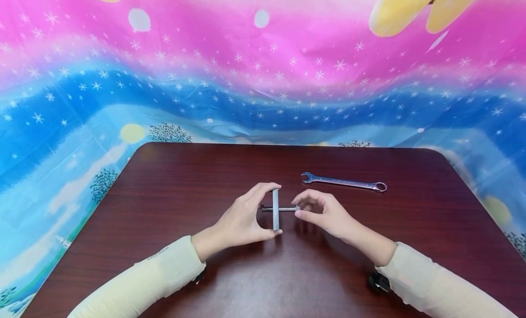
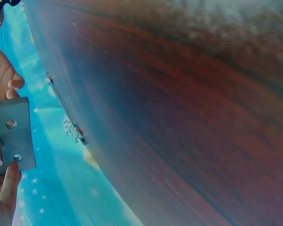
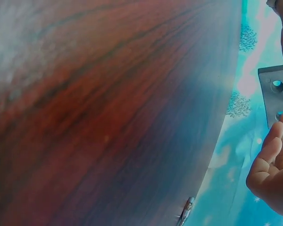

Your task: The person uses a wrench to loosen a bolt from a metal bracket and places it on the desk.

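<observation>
Sleeves: one pair, pale cream; left sleeve point(image 1: 144, 274) with small dark lettering near the cuff, right sleeve point(image 1: 435, 274) with a black device point(image 1: 379, 282) beneath the cuff.
Left hand point(image 1: 242, 217): gripping the plate by two opposite edges, fingers on the far edge, thumb on the near one.
Right hand point(image 1: 330, 215): thumb and fingers pinching the bolt at its head end.
Plate point(image 1: 276, 221): one, flat grey metal, held on edge above the tabletop, between the two hands; two round holes visible in the left wrist view besides the one filled by the bolt.
Bolt point(image 1: 286, 209): one, metal, passing through the plate; threaded end on the left-hand side, head on the right.
Wrench point(image 1: 344, 182): one, bright metal, lying just beyond the right hand; open end to the left, ring end to the right.
Tabletop point(image 1: 197, 172): dark reddish-brown wood grain, rounded far corners.
Backdrop point(image 1: 230, 92): printed cloth, pink above blue, white snowflakes, yellow shapes.
</observation>
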Tool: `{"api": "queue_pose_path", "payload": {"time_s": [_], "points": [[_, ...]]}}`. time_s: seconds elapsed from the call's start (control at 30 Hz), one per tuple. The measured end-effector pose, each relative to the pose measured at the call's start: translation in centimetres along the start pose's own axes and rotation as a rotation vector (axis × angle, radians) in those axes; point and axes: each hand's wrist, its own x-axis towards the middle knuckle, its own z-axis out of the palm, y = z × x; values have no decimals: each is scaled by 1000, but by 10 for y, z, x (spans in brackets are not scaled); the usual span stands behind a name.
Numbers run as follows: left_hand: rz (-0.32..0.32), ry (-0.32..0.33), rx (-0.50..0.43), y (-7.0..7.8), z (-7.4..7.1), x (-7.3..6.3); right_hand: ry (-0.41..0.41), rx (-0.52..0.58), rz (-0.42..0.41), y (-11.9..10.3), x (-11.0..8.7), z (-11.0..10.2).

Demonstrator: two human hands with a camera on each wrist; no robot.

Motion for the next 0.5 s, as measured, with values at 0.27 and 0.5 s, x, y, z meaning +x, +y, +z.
{"api": "queue_pose_path", "payload": {"time_s": [0.27, 0.5], "points": [[3, -6, -10, -2, 3, 0, 4, 36, -14, 6, 1, 1], [9, 15, 10, -5, 2, 3, 80, -35, -119, 8, 3, 4]]}}
